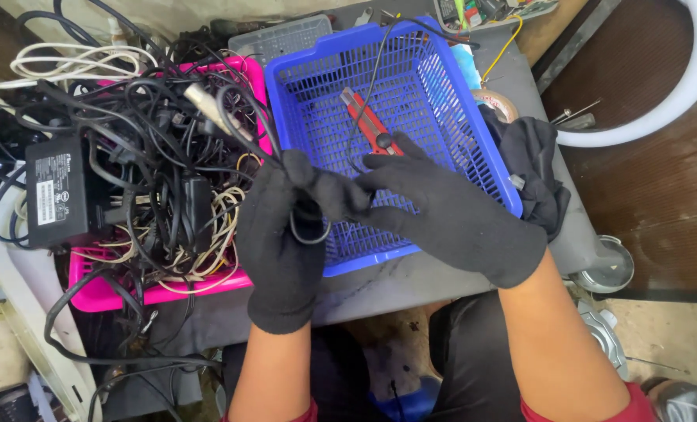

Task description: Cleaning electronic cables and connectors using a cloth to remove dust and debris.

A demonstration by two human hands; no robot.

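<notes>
Black knit gloves on both hands, and between them a thin black cable (311,227), glossy and round, curling into a small loop just below the left palm. The left hand (282,234) is clenched around that cable, fingers folded over it; the right hand (450,211) reaches across and pinches the same cable at the fingertips, right where the two gloves meet. All this hangs over the near left corner of the blue basket (473,148), a slotted plastic tray, wide and shallow, with a red utility knife (368,121) lying on its floor and a thin wire trailing over its far rim.

Left of it, touching, sits a pink basket (102,293) heaped with a tangle of black and white cords (161,156), a black power adapter (55,191) leaning on its left edge. Both baskets rest on a grey, scuffed tabletop (411,281). A black cloth (532,164) is bunched against the blue basket's right wall, a roll of tape (498,101) just behind it. Beyond the table's right edge, brown flooring (645,203) and a curved white tube (677,86).
</notes>
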